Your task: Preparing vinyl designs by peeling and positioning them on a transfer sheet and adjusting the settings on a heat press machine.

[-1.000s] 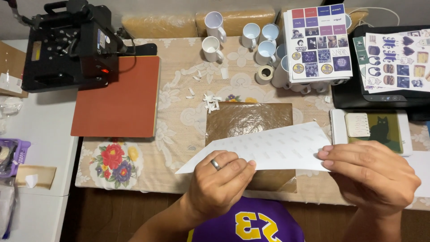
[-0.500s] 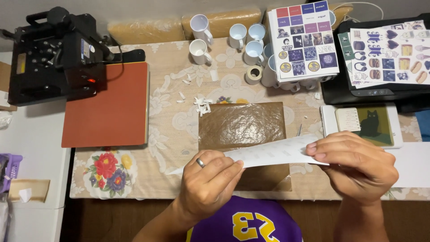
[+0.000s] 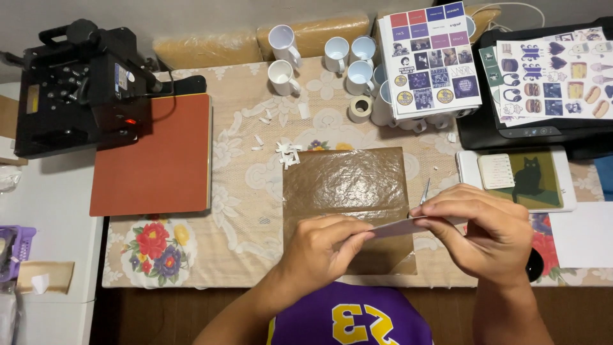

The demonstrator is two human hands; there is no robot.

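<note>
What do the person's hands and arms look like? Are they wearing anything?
Both arms are bare, with no sleeves reaching the forearms and no gloves. The left hand and right hand show no watch or bracelet in this view. The person wears a purple shirt with big yellow numbers on the front.

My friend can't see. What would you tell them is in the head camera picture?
Two hands, left hand and right hand, hold a white paper sheet edge-on over a brown sheet on a lace-covered table. White mugs and a heat press sit behind.
</note>
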